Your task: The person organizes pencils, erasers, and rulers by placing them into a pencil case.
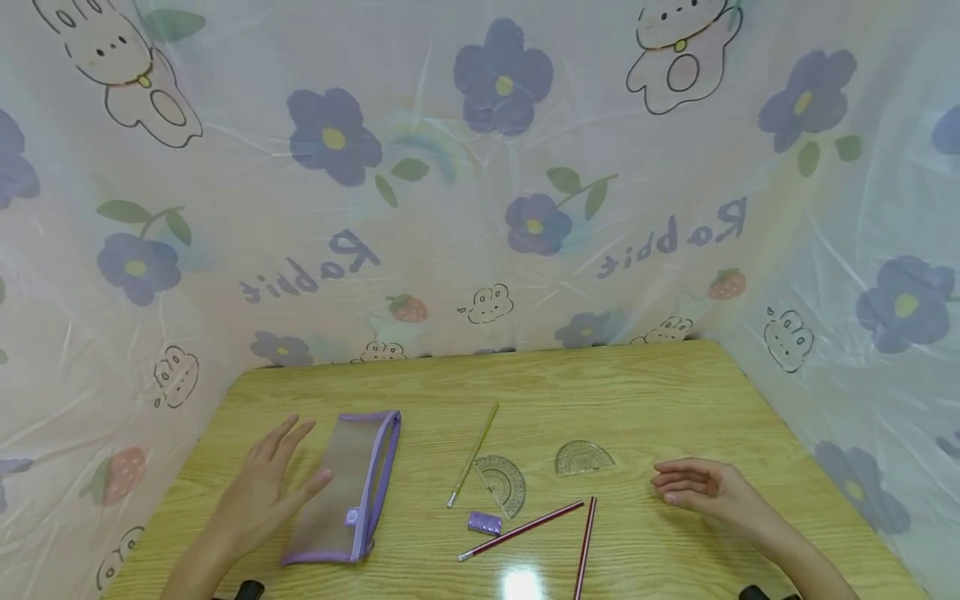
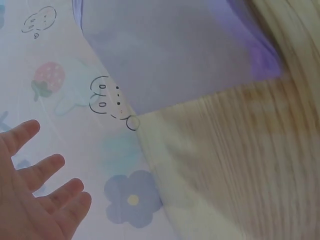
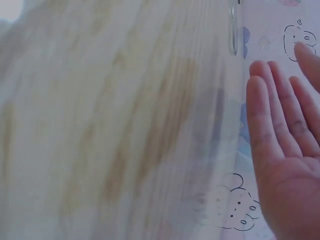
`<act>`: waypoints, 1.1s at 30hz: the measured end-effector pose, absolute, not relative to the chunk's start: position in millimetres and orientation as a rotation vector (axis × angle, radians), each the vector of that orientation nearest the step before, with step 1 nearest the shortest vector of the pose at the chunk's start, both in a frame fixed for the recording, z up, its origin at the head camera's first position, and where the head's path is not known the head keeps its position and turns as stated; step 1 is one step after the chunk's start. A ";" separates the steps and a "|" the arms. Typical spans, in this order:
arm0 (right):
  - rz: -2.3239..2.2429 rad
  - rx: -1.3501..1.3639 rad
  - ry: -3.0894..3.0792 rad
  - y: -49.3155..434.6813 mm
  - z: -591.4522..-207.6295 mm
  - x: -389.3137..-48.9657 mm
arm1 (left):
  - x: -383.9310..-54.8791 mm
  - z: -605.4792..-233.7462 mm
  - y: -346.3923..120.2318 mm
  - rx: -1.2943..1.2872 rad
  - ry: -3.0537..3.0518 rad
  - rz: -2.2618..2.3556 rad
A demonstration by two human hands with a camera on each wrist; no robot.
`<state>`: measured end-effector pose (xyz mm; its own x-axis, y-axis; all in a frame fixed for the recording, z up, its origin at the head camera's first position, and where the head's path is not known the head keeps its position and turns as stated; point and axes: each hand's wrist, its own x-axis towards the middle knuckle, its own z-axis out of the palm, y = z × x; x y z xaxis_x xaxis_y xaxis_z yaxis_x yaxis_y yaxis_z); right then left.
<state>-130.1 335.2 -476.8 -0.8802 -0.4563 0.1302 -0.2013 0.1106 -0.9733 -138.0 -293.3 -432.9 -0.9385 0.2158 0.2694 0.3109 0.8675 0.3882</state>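
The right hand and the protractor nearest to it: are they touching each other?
Apart: the head view plainly shows wooden tabletop between the right hand and the clear semicircular protractor.

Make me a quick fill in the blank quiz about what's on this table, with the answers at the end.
1. There are ____ clear protractors on the table.
2. Two pencils are dark red, while the third pencil is ____.
3. The pencil case lies toward the person's ____ side.
4. The right hand is holding ____.

Answers: two; yellow; left; nothing.
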 end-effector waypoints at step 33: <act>-1.728 -0.855 2.010 306.5 -484.7 -167.3 | -141.7 -423.2 -234.1 -0.498 -2.691 -0.778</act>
<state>-167.3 306.5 -484.7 -0.7546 -0.6456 0.1174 -0.2130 0.0718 -0.9744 -141.7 -234.1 -423.2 -0.8964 0.2442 0.3700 0.4039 0.7938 0.4548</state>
